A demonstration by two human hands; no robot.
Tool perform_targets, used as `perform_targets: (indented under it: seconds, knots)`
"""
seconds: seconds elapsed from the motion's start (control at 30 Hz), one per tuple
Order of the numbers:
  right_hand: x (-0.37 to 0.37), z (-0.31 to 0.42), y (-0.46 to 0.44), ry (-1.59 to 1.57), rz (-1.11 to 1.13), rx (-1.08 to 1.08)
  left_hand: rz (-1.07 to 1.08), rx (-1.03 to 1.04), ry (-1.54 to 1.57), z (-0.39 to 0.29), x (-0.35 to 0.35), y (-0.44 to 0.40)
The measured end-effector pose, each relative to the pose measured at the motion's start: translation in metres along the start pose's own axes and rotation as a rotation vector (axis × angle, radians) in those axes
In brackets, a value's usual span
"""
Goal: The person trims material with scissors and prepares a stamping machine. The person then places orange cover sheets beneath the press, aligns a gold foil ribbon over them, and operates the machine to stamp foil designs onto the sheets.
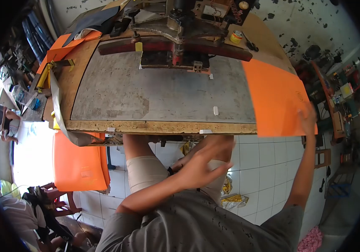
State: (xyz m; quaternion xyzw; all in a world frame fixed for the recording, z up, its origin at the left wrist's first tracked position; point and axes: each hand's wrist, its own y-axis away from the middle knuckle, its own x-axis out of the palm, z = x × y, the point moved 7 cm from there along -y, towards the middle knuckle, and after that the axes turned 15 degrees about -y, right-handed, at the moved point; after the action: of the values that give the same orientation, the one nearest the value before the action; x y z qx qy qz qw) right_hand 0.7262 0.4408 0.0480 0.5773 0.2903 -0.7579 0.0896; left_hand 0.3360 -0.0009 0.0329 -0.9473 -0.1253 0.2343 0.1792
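Observation:
An orange sheet [272, 98] lies over the right end of the machine's grey bed, its lower right part reaching past the bed. At that sheet's right edge is my right hand [308, 119], slightly blurred. Its fingers lie over the face of the sheet and it appears to grip the edge. My left hand [205, 164] is above my lap, in front of the table's front edge, smeared by motion. Its thumb stands apart from the stretched fingers, and nothing is in it. A press head [175, 61] with a dark block under it hangs over the back middle of the grey bed [167, 96].
Several orange sheets [79, 164] hang in a stack at lower left. More orange material [60, 48] and a dark grey piece [94, 23] lie at back left. A yellow tin [236, 37] stands at back right. Other people [24, 214] sit at the left.

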Motion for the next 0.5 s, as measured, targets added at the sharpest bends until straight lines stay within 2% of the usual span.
perform_targets:
  seconds: [0.03,0.07,0.13,0.17,0.23,0.3,0.37,0.4,0.5]
  knots:
    - [0.034,0.012,0.005,-0.137,0.141,-0.037,0.245,-0.174,0.130,0.029,-0.001,0.028]
    - [0.049,0.014,0.005,-0.194,0.124,-0.002,0.490,-0.349,0.261,0.055,-0.006,0.063]
    - [0.080,0.013,0.015,-0.315,0.095,0.087,0.406,-0.411,0.204,0.092,-0.060,0.114]
    - [0.081,0.012,0.017,-0.335,0.102,0.126,0.398,-0.556,0.034,0.126,-0.090,0.151]
    - [0.072,0.004,0.011,-0.373,0.124,0.152,0.226,-1.019,-0.201,0.186,-0.160,0.234]
    - [0.070,-0.013,0.013,-0.395,0.178,0.117,0.133,-1.192,-0.604,0.240,-0.220,0.320]
    - [0.060,-0.007,0.022,-0.443,0.221,0.216,-0.090,-1.219,-0.917,0.290,-0.256,0.404]
    - [0.055,0.002,0.027,-0.491,0.243,0.285,-0.168,-1.199,-0.979,0.311,-0.258,0.426]
    - [0.063,-0.012,0.032,-0.613,0.194,0.279,-0.302,-1.190,-1.142,0.343,-0.254,0.434]
